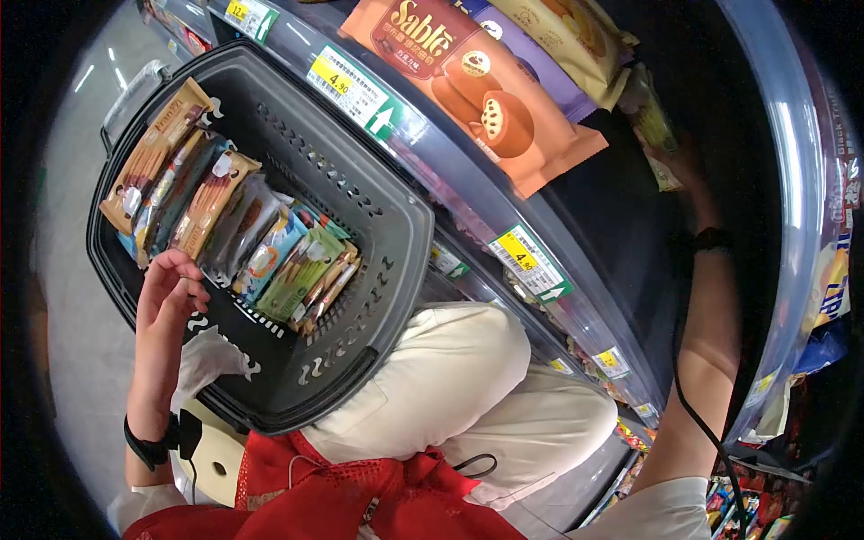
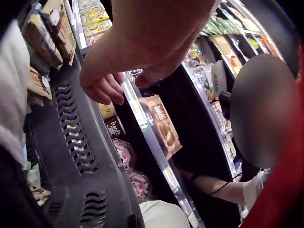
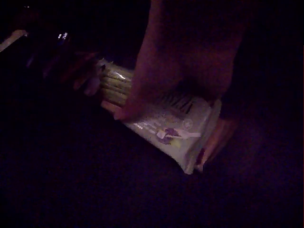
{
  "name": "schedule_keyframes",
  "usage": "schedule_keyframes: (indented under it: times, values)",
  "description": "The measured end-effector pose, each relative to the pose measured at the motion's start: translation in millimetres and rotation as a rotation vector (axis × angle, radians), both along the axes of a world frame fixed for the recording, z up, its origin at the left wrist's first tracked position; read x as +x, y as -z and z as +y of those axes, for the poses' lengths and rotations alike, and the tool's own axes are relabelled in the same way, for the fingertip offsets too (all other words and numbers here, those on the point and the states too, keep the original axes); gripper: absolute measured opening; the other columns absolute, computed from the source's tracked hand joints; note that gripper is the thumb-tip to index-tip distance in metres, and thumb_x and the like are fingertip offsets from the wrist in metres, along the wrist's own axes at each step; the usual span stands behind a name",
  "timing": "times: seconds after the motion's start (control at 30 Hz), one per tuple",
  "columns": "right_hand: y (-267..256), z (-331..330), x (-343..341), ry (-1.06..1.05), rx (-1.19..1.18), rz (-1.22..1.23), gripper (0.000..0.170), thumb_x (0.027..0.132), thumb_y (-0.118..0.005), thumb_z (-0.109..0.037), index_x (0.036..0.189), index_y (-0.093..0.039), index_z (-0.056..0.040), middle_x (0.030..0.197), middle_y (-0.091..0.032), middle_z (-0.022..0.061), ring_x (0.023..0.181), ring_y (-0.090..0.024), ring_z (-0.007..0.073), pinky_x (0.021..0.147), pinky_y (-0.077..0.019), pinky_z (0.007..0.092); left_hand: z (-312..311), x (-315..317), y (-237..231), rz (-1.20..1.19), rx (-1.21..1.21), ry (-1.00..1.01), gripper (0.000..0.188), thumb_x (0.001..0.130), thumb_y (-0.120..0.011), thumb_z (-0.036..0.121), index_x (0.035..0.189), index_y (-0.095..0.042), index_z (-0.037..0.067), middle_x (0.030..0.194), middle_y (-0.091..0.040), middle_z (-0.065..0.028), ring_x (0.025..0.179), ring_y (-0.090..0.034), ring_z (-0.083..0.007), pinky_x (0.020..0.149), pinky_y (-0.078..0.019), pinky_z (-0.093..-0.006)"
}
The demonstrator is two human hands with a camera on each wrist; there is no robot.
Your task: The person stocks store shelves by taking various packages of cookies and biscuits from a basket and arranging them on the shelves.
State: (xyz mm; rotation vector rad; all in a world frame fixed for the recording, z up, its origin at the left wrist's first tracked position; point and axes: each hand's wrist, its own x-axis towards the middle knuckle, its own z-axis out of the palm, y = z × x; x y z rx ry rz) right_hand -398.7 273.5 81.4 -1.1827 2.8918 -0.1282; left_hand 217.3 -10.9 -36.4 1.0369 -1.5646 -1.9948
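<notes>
My right hand [image 1: 691, 173] is reaching deep into the dark shelf and holds a green-and-white packet of stick biscuits [image 1: 652, 117]. In the right wrist view the thumb lies along the face of that packet [image 3: 178, 126], and another packet edge shows beneath it; the other fingers are hidden. Over the near side of a dark basket [image 1: 340, 135] hovers my left hand [image 1: 171, 292], its fingers loosely bent with nothing between them. Several snack packets [image 1: 216, 202] stand in a row inside the basket, just beyond the left fingertips.
An orange Sablé biscuit bag [image 1: 486, 99] lies at the shelf's front, beside purple and cream bags. Price tags [image 1: 531, 261] line the shelf edge [image 1: 468, 193]. My knees [image 1: 450, 360] are close below the basket. A cable runs along the right forearm [image 1: 711, 333].
</notes>
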Motion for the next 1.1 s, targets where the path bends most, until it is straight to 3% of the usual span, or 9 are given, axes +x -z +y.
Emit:
schedule_keyframes:
  times: [0.13, 0.23, 0.33, 0.53, 0.77, 0.83, 0.93, 0.97, 1.1]
  values:
    - [2.3, -2.6, 8.5, -0.031, -0.038, 0.13, 0.071, 0.066, -0.077, -0.032, 0.119, -0.045, 0.0017, 0.111, -0.055, 0.0141, 0.098, -0.055, 0.0234, 0.083, -0.0442, 0.0336, -0.1, 2.9, 1.3, -0.003, 0.01, 0.022, 0.022, 0.089, -0.046, 0.012, 0.11, -0.044, 0.006, 0.095, -0.049, -0.0003, 0.078, -0.049, -0.0066, 0.069, -0.0391, -0.0201]
    - [1.9, -6.6, 12.0, -0.132, -0.116, -0.104, 0.071, 0.066, -0.077, -0.03, 0.122, -0.044, 0.0, 0.112, -0.055, 0.0119, 0.097, -0.055, 0.0204, 0.082, -0.0439, 0.0318, -0.2, 6.4, 0.8, 0.018, 0.023, 0.019, 0.022, 0.089, -0.046, 0.012, 0.11, -0.044, 0.006, 0.095, -0.049, -0.0005, 0.079, -0.049, -0.0067, 0.07, -0.0392, -0.0202]
    - [-0.3, -4.0, 17.5, -0.01, -0.153, -0.302, 0.069, 0.068, -0.076, -0.027, 0.123, -0.043, -0.0012, 0.111, -0.055, 0.0106, 0.097, -0.055, 0.0181, 0.083, -0.0433, 0.0304, 1.9, 8.1, -2.1, 0.01, 0.027, -0.001, 0.022, 0.089, -0.046, 0.012, 0.11, -0.044, 0.007, 0.096, -0.05, -0.0006, 0.079, -0.049, -0.0068, 0.07, -0.0394, -0.0202]
    - [-10.9, 0.9, 54.0, -0.038, -0.163, -0.43, 0.064, 0.072, -0.071, -0.02, 0.126, -0.042, -0.0013, 0.113, -0.055, 0.0098, 0.1, -0.053, 0.0168, 0.085, -0.0417, 0.0285, 6.8, 13.0, -5.0, 0.028, 0.026, 0.018, 0.023, 0.089, -0.046, 0.012, 0.111, -0.044, 0.007, 0.095, -0.05, -0.0006, 0.079, -0.049, -0.0067, 0.07, -0.0395, -0.0201]
    - [-16.7, 43.8, 88.5, -0.005, 0.035, -0.499, 0.086, 0.063, -0.073, -0.019, 0.134, -0.03, 0.0009, 0.127, -0.045, 0.013, 0.118, -0.042, 0.0196, 0.098, -0.0315, 0.0274, 19.3, 19.3, -24.1, 0.019, -0.025, 0.035, 0.022, 0.088, -0.046, 0.012, 0.109, -0.044, 0.007, 0.094, -0.048, -0.0001, 0.077, -0.049, -0.006, 0.068, -0.0392, -0.0197]
    - [-36.8, 30.5, 150.0, -0.006, 0.063, -0.588, 0.088, 0.06, -0.074, -0.019, 0.133, -0.03, 0.0022, 0.127, -0.044, 0.0145, 0.119, -0.04, 0.0204, 0.099, -0.0294, 0.0273, 26.6, 20.7, -25.9, 0.021, -0.049, 0.042, 0.02, 0.088, -0.045, 0.012, 0.106, -0.044, 0.007, 0.093, -0.046, 0.0006, 0.074, -0.048, -0.005, 0.066, -0.0387, -0.0189]
    - [-28.7, 39.4, 181.4, -0.144, 0.065, -0.465, 0.089, 0.06, -0.076, -0.021, 0.132, -0.03, 0.0028, 0.126, -0.045, 0.0155, 0.12, -0.04, 0.0205, 0.1, -0.0287, 0.0276, 33.2, 25.4, -27.0, 0.057, -0.033, 0.077, 0.023, 0.088, -0.047, 0.013, 0.11, -0.044, 0.007, 0.094, -0.05, -0.0008, 0.077, -0.05, -0.0071, 0.069, -0.0396, -0.0205]
    - [-22.9, 43.3, 185.6, -0.151, 0.089, -0.348, 0.09, 0.06, -0.077, -0.023, 0.132, -0.029, 0.0033, 0.126, -0.044, 0.0178, 0.12, -0.041, 0.0226, 0.1, -0.0297, 0.0284, 38.2, 23.8, -30.9, 0.047, -0.033, 0.085, 0.022, 0.088, -0.047, 0.012, 0.109, -0.044, 0.007, 0.094, -0.049, -0.0011, 0.077, -0.05, -0.0073, 0.069, -0.0397, -0.0207]
    - [-20.9, 43.9, 217.2, -0.086, 0.008, -0.293, 0.091, 0.059, -0.077, -0.025, 0.131, -0.029, 0.0049, 0.128, -0.043, 0.0224, 0.118, -0.043, 0.0283, 0.099, -0.0331, 0.0299, 54.2, 15.2, -46.5, 0.068, -0.039, 0.141, 0.02, 0.088, -0.045, 0.009, 0.108, -0.045, 0.007, 0.094, -0.049, -0.0013, 0.078, -0.05, -0.0071, 0.07, -0.04, -0.0216]
